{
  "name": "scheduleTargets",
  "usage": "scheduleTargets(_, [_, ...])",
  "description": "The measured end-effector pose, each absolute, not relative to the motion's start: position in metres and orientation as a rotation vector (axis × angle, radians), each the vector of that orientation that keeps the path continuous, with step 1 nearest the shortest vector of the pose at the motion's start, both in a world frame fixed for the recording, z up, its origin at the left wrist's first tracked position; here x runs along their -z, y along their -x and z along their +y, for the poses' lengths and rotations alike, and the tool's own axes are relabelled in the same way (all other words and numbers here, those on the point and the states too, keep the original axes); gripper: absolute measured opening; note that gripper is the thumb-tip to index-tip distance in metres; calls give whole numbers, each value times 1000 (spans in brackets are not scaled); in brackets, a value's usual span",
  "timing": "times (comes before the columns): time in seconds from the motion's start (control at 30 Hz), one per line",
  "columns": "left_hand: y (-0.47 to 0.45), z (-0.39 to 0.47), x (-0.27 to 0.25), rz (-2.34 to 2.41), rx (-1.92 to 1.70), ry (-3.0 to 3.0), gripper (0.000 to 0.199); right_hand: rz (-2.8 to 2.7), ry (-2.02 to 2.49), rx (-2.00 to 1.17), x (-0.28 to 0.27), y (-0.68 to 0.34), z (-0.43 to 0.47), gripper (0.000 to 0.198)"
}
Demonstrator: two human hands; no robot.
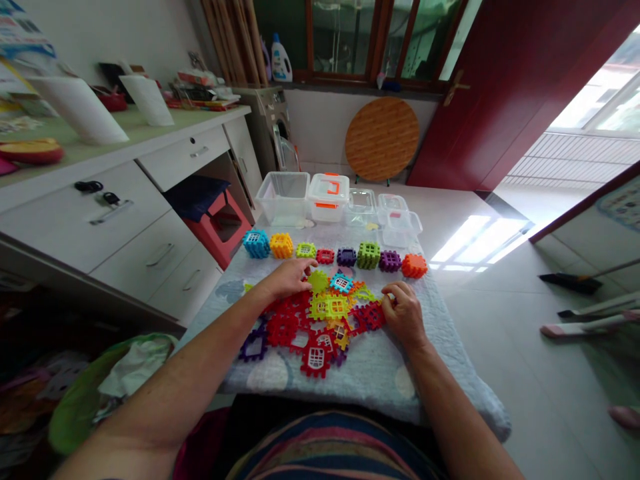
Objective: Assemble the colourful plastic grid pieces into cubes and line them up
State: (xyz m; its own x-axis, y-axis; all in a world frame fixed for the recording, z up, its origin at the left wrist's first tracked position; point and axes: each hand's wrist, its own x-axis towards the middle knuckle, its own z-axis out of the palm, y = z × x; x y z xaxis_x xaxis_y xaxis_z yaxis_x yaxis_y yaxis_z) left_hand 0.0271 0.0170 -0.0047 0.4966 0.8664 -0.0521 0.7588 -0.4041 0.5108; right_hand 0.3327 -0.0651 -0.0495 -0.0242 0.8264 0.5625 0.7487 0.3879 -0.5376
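Observation:
My left hand [291, 277] reaches over the far left of a loose pile of flat plastic interlocking building pieces. Its thumb and fingers are closed on the edge of a yellow-green interlocking piece [319, 281]. My right hand [403, 308] is at the pile's right side with its fingers curled in, beside a dark red piece [373, 315]; what it pinches, if anything, is hidden. A blue window piece [342, 283] lies between the hands. Nearer me are red pieces [316, 359] and a purple frame piece [254, 343].
Behind the pile stands a row of assembled cubes, from a blue cube [257, 244] to an orange cube [415, 266]. Farther back are an open clear bin [283, 193], a lidded box with orange latches [329, 198] and smaller clear containers [361, 205]. A cloth [270, 377] covers the table.

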Motion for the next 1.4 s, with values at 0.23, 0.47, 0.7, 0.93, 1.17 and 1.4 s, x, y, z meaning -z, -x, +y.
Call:
scheduleTargets(0.23, [-22,11,-4,1310,-477,-2215,14,-1799,1373,-103,50,-333,-64,17])
scheduleTargets(0.47, [-19,-3,-10,1411,-747,-2256,8,-1780,1385,-108,49,-334,-65,18])
scheduleTargets(0.7, [0,-15,-2,1484,-558,-2442,18,-1787,1385,-111,49,-333,-65,17])
scheduleTargets(0.93, [19,-20,-9,1515,-687,-2384,7,-1795,1392,-100,50,-334,-64,16])
scheduleTargets(1.17, [-15,-32,-11,1498,-728,-2634,10,-1797,1394,-101,49,-334,-65,16])
scheduleTargets(1.4, [-20,-40,-12,1327,-509,-2494,18,-1782,1395,-96,47,-333,-65,16])
